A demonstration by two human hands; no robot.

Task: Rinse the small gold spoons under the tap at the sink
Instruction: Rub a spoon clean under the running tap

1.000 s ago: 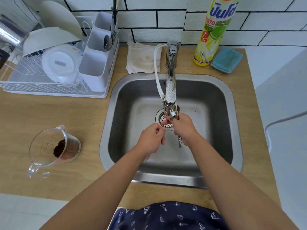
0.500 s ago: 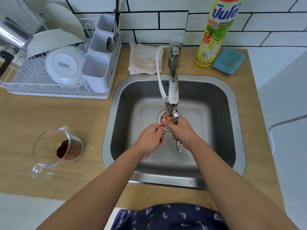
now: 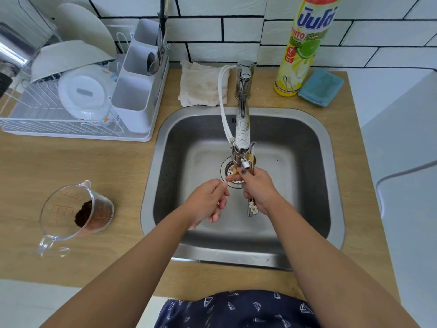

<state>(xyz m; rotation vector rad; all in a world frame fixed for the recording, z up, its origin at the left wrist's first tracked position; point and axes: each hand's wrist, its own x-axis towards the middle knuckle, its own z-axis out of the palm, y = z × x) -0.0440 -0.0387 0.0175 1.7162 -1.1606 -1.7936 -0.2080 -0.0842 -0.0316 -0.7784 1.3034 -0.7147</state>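
Observation:
Both hands are over the steel sink (image 3: 314,147), just below the chrome tap's (image 3: 243,129) spout. My right hand (image 3: 259,188) is shut on a bunch of small spoons (image 3: 252,208); flower-tipped handle ends stick out below the palm and gold bowls (image 3: 253,159) show beside the spout. My left hand (image 3: 208,202) pinches the thin handle of one gold spoon (image 3: 230,179), whose bowl lies against my right hand's fingers under the tap. Running water cannot be made out.
A glass measuring cup (image 3: 75,214) with brown grounds stands on the wooden counter, left of the sink. A white dish rack (image 3: 78,95) with plates and cutlery fills the back left. A folded cloth (image 3: 203,84), dish-soap bottle (image 3: 302,48) and blue sponge (image 3: 321,87) line the wall.
My left hand has drawn slightly left and back from the right hand, exposing the thin handle of one spoon between them. The right hand stays under the spout.

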